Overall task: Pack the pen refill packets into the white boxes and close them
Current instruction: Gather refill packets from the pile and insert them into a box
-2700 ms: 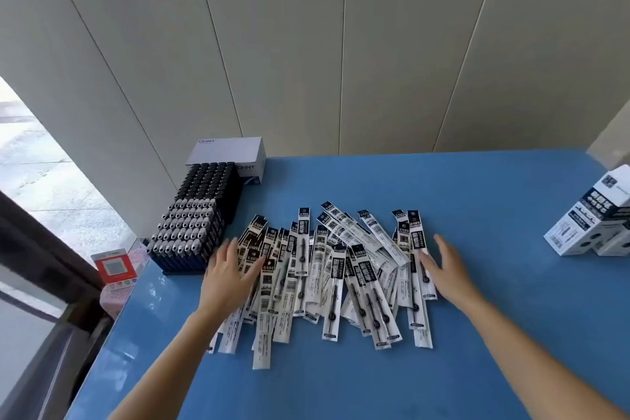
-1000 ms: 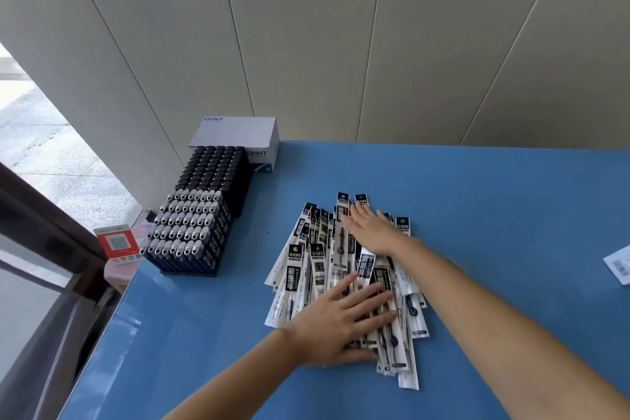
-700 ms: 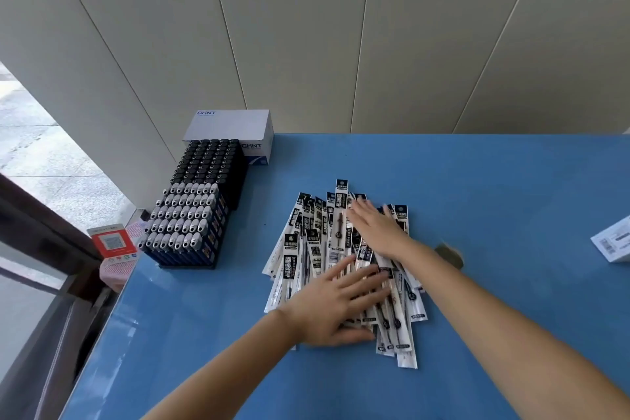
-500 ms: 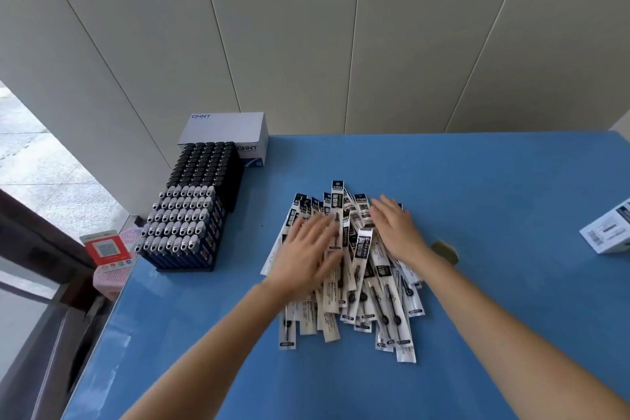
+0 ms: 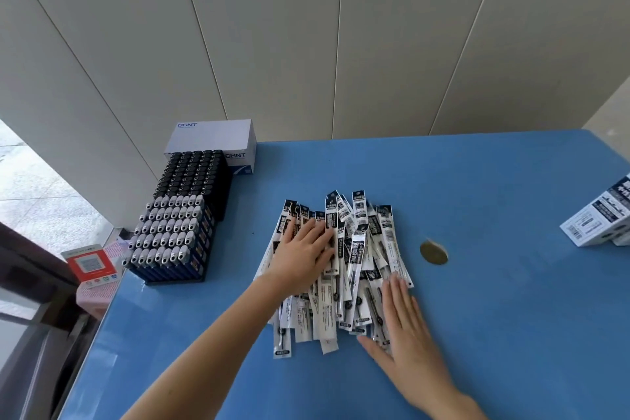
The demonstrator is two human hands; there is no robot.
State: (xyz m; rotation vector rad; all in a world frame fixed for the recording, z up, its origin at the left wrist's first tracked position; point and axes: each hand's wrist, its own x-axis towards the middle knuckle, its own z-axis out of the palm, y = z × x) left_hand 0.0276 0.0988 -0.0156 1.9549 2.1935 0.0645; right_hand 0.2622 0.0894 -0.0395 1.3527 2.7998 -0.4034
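I note refill packets [image 5: 344, 259] heaped mid blue table [image 5: 477, 181], long axes pointing away. Left hand [image 5: 303, 256] flat on top, right hand [image 5: 405, 327] flat at near-right edge. White boxes [image 5: 600, 222] far right; right hand nearer.

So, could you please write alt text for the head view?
The left hand presses flat on a heap of pen refill packets on a blue table; the right hand lies flat at its near right edge. White boxes sit far right.

Bare left hand [image 5: 301, 262], bare right hand [image 5: 407, 334]
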